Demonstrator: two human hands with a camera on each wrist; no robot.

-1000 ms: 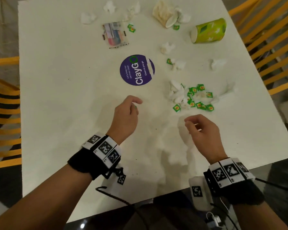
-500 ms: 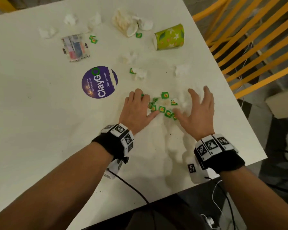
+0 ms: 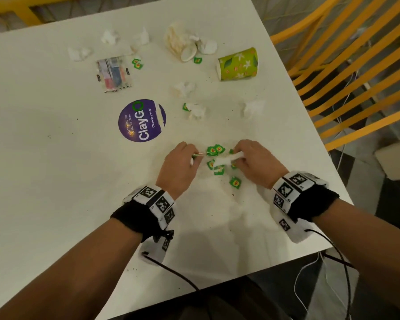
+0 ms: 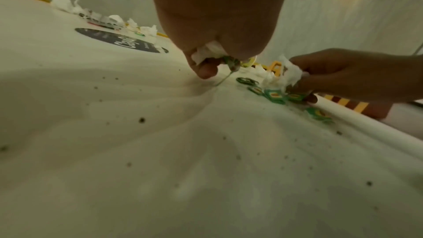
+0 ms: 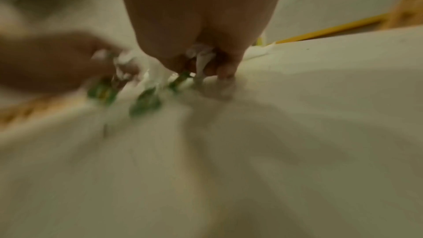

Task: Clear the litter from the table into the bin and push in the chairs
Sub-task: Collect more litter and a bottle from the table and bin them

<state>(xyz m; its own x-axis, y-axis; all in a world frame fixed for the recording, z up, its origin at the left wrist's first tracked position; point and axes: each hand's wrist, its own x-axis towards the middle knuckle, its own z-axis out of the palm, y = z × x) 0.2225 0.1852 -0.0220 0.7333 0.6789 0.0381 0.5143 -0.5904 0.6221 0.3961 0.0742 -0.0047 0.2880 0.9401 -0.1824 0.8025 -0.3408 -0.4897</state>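
Note:
Several small green tea-bag tags (image 3: 214,150) and scraps of white tissue lie in a heap near the white table's (image 3: 44,181) right front. My left hand (image 3: 179,166) curls on the heap's left side and pinches white tissue and green tags (image 4: 209,53). My right hand (image 3: 255,162) curls on the right side and grips a white tissue wad (image 3: 226,159) over more tags. The right wrist view is blurred but shows tissue (image 5: 201,55) in my fingers. One tag (image 3: 234,182) lies loose near my right wrist.
Farther back lie a tipped green paper cup (image 3: 238,64), crumpled tissues (image 3: 183,88), a brownish paper wad (image 3: 178,41), a clear wrapper (image 3: 113,73) and a purple round sticker (image 3: 141,120). A yellow slatted chair (image 3: 346,72) stands along the table's right edge.
Both hands lay flat with spread fingers beside the heap half a second ago; now they have curled inward and taken hold of tissue and tags.

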